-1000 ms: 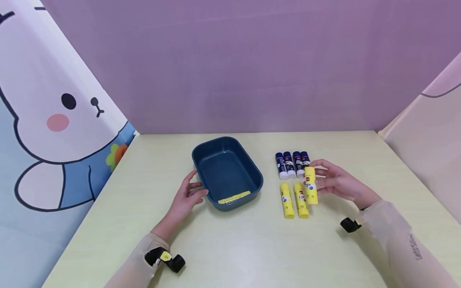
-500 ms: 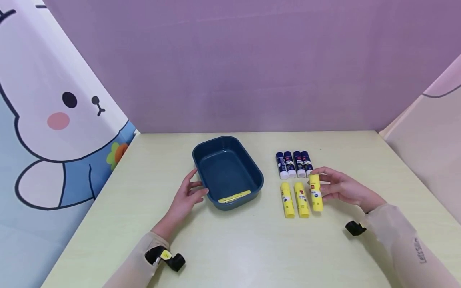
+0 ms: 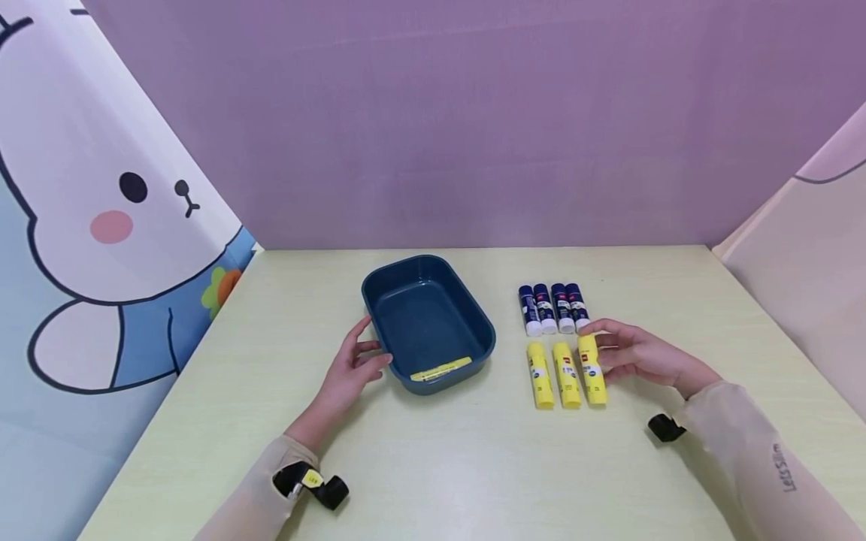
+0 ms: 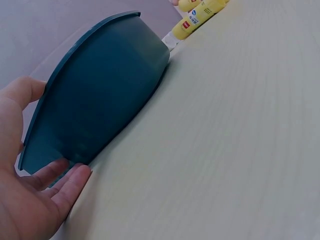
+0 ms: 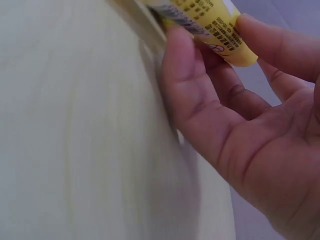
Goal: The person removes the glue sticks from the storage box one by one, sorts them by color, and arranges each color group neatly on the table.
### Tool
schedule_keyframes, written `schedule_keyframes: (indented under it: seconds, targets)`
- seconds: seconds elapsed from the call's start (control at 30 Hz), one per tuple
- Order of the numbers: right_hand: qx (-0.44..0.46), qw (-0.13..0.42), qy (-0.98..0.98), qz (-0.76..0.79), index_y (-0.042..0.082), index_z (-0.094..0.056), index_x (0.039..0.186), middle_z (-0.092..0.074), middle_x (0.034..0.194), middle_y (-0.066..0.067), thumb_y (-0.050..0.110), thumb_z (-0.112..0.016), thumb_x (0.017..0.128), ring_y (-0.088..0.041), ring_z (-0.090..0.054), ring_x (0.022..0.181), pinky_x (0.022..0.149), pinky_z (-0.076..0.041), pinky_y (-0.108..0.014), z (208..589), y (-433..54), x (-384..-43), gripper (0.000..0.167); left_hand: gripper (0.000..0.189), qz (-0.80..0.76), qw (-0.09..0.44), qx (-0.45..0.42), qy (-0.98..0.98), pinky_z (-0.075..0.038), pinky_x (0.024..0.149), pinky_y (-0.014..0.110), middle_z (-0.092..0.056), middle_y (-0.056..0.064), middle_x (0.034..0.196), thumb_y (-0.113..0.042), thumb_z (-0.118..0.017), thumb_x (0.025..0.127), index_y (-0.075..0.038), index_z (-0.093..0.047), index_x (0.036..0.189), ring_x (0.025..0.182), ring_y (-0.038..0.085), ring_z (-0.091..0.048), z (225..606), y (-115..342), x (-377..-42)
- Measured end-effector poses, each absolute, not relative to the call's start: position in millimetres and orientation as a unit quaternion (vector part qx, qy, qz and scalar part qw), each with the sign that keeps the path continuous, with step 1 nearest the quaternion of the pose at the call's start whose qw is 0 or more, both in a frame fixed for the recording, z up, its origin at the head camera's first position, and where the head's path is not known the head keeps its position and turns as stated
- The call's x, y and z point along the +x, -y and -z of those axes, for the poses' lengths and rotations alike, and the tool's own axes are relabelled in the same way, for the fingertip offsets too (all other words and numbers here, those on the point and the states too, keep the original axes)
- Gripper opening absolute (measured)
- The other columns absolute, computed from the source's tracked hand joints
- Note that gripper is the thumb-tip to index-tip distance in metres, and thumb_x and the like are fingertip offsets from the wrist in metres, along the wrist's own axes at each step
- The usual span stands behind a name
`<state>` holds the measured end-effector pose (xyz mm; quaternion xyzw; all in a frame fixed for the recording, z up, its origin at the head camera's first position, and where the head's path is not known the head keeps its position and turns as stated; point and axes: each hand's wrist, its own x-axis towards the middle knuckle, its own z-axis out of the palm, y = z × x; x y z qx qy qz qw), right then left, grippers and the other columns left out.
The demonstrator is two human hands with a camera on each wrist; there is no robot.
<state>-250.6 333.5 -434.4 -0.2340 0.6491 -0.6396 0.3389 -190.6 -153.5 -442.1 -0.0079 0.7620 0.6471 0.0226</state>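
Note:
My left hand (image 3: 343,373) rests against the left side of a dark blue plastic bin (image 3: 429,319). In the left wrist view its thumb touches the bin's rim and its other fingers touch low on the outer wall. Inside the bin, along the near end, shows a slim yellow item (image 3: 441,369), partly hidden by the rim. My right hand (image 3: 636,352) pinches a yellow glue stick (image 3: 592,376) between thumb and fingers. That stick lies rightmost in a row beside two more yellow glue sticks (image 3: 566,376), caps pointing away. The right wrist view shows only one end of it.
Behind the yellow row lie several dark blue glue sticks (image 3: 563,306) with white ends, side by side. The pale wooden table (image 3: 446,466) meets a purple backdrop (image 3: 473,135). A cartoon-printed cloth (image 3: 81,225) hangs at the left.
My right hand has lowered the yellow glue stick from above the table to the row's right end, uncovering the rightmost dark blue stick. The left hand and bin have stayed put.

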Motion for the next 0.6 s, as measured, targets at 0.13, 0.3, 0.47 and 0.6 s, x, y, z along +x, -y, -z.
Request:
schedule_keyframes:
  seconds: [0.13,0.3,0.47,0.6]
  targets:
    - [-0.22,0.337,-0.669,0.625,0.019,-0.052,0.135,-0.055,0.124,-0.008,-0.003,-0.05,0.099,-0.021,-0.061,0.106,0.08,-0.058,-0.043,434,-331,-251,0.042,0.075,-0.646,0.022,-0.008,-0.763,-0.054,0.085,0.037,-0.053,0.024,0.132,-0.008,-0.064,0.096,-0.02,-0.024,0.158,0.113,0.03,-0.06,443,154,-191]
    - [-0.194,0.324,-0.693,0.614,0.017,-0.053,0.13,-0.054,0.118,-0.012,-0.001,-0.054,0.099,-0.022,-0.063,0.1,0.076,-0.059,-0.042,434,-328,-251,0.036,0.075,-0.644,0.025,-0.007,-0.764,-0.055,0.085,0.038,-0.053,0.024,0.132,-0.008,-0.064,0.096,-0.02,-0.024,0.158,0.114,0.031,-0.06,442,154,-191]
    - [-0.173,0.295,-0.721,0.603,0.013,-0.055,0.126,-0.054,0.113,-0.014,0.0,-0.06,0.096,-0.021,-0.064,0.097,0.078,-0.059,-0.041,434,-324,-249,0.033,0.075,-0.645,0.024,-0.007,-0.764,-0.054,0.086,0.039,-0.052,0.025,0.133,-0.008,-0.064,0.096,-0.02,-0.023,0.158,0.114,0.032,-0.06,440,153,-190]
    - [-0.155,0.278,-0.744,0.588,0.009,-0.055,0.125,-0.056,0.112,-0.016,0.002,-0.064,0.094,-0.021,-0.063,0.097,0.078,-0.059,-0.041,430,-320,-248,0.033,0.075,-0.645,0.025,-0.009,-0.763,-0.054,0.087,0.039,-0.052,0.025,0.134,-0.008,-0.064,0.096,-0.019,-0.023,0.159,0.114,0.031,-0.06,438,153,-189]
